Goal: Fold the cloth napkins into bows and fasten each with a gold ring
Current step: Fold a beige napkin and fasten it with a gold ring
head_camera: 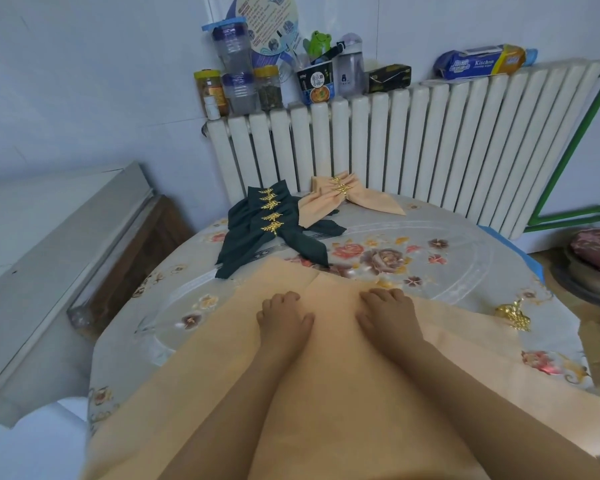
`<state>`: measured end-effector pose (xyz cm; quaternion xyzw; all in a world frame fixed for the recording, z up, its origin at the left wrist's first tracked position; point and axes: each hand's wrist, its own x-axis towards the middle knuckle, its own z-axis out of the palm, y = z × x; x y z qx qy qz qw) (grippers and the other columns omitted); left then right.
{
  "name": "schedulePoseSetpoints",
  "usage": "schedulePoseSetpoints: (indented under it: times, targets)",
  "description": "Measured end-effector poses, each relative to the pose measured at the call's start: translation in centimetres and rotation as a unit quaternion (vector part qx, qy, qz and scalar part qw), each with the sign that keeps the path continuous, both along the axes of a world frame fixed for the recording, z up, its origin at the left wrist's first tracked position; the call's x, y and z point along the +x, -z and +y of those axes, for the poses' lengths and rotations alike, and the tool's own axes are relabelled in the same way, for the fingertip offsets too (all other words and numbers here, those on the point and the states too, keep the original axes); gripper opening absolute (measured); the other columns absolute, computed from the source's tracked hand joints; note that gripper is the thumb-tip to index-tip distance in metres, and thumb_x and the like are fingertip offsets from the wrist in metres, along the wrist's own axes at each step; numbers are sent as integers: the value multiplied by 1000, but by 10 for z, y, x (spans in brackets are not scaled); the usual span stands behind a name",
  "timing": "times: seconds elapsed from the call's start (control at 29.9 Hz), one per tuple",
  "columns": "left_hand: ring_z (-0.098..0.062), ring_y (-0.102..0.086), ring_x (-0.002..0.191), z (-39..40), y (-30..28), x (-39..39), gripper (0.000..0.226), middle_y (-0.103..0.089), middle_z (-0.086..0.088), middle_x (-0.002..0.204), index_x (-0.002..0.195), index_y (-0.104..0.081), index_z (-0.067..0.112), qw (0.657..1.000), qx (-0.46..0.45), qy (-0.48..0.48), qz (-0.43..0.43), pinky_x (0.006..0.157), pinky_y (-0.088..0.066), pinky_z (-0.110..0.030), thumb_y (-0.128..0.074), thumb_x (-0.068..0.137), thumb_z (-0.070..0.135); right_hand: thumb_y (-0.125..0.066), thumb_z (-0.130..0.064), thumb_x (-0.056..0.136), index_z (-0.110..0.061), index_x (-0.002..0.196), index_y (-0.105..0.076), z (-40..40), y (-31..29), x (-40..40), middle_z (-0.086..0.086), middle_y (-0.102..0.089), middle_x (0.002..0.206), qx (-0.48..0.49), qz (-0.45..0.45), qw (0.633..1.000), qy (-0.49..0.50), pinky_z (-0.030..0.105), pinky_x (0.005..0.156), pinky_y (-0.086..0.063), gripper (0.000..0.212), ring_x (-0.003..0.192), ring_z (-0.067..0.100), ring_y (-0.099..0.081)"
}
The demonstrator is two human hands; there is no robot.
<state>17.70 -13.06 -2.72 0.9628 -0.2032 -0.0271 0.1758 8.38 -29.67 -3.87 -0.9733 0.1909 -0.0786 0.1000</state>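
Both hands are down on the peach napkin (326, 358), which lies spread across the near side of the round floral tablecloth (447, 258). The left hand (283, 315) presses palm-down with fingers bent at the knuckles, and the right hand (387, 311) does the same just beside it, a fold seam running between them; neither pinches the cloth. A loose gold ring (513, 315) sits on the table to the right, near the napkin's edge. Farther back, dark green bows (267, 230) ringed in gold leaf lie stacked, touching the finished peach bows (343, 195) by the white radiator (430, 140).
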Motion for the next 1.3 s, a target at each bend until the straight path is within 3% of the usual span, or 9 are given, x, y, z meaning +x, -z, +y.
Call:
schedulePoseSetpoints:
  times: [0.13, 0.23, 0.33, 0.5, 0.63, 0.8, 1.04, 1.14, 1.3]
  targets:
    - [-23, -45, 122, -21, -3, 43, 54, -53, -1, 129, 131, -46, 23, 994, -21, -36, 103, 101, -30, -35, -62, 83, 43, -48, -42, 91, -25, 123, -55, -9, 4, 45, 0, -54, 122, 70, -22, 996, 46, 34, 98, -29, 36, 118, 21, -41]
    - [-22, -56, 107, -22, -1, 51, 25, -61, 3, 102, 102, -60, 24, 983, -110, -16, 144, 96, -41, -35, -66, 80, 34, -56, -42, 86, -28, 111, -60, -11, -1, 56, -3, -60, 111, 144, -25, 987, 63, 34, 94, -32, 29, 112, 20, -47]
    - [-17, -58, 97, -20, 6, 60, 12, -60, 6, 97, 91, -58, 25, 974, -183, 5, 136, 88, -45, -31, -66, 82, 29, -58, -40, 83, -30, 95, -59, -14, 1, 66, -5, -61, 100, 188, -34, 980, 60, 33, 88, -37, 16, 104, 20, -52]
    - [-18, -56, 91, -29, 9, 69, 30, -56, 8, 88, 86, -53, 31, 967, -190, 30, 167, 84, -46, -33, -62, 61, 44, -61, -41, 84, -32, 87, -60, -18, -2, 72, -13, -58, 85, 247, -44, 965, 74, 29, 85, -36, 9, 94, 12, -53]
    - [-15, -35, 58, -28, 6, 81, 43, -32, 5, 58, 57, -33, 21, 968, -158, 74, 182, 57, -28, -29, -60, 75, 49, -70, -35, 79, -25, 73, -66, -25, -5, 77, -14, -60, 72, 330, -33, 940, 85, 32, 80, -45, 13, 81, 11, -58]
    - [-15, -34, 58, -20, 5, 89, 36, -35, -5, 64, 60, -46, 15, 954, -184, 77, 224, 57, -26, -27, -72, 79, 32, -74, -32, 78, -26, 73, -69, -31, -15, 78, -12, -65, 74, 346, -1, 936, 66, 31, 77, -51, 9, 79, 11, -62]
    - [-15, -37, 59, -22, 10, 87, 32, -42, -4, 63, 65, -60, 10, 957, -200, 41, 207, 56, -28, -29, -73, 77, 37, -72, -30, 79, -24, 72, -72, -30, -12, 80, -13, -64, 70, 317, -8, 946, 58, 30, 71, -51, 9, 75, 10, -61]
    - [-13, -48, 60, -22, 9, 83, 31, -55, 1, 63, 73, -67, 8, 964, -202, 31, 172, 58, -36, -27, -68, 81, 38, -68, -36, 80, -29, 61, -61, -25, -7, 79, -12, -58, 63, 279, -28, 957, 69, 22, 57, -36, 22, 69, 7, -54]
    - [-3, -50, 64, -22, 17, 74, 13, -57, 14, 63, 74, -68, 26, 966, -233, 22, 113, 61, -39, -22, -68, 81, 38, -67, -39, 79, -34, 82, -70, -19, 6, 70, -13, -67, 75, 245, -111, 961, 68, 25, 72, -43, 6, 81, 10, -58]
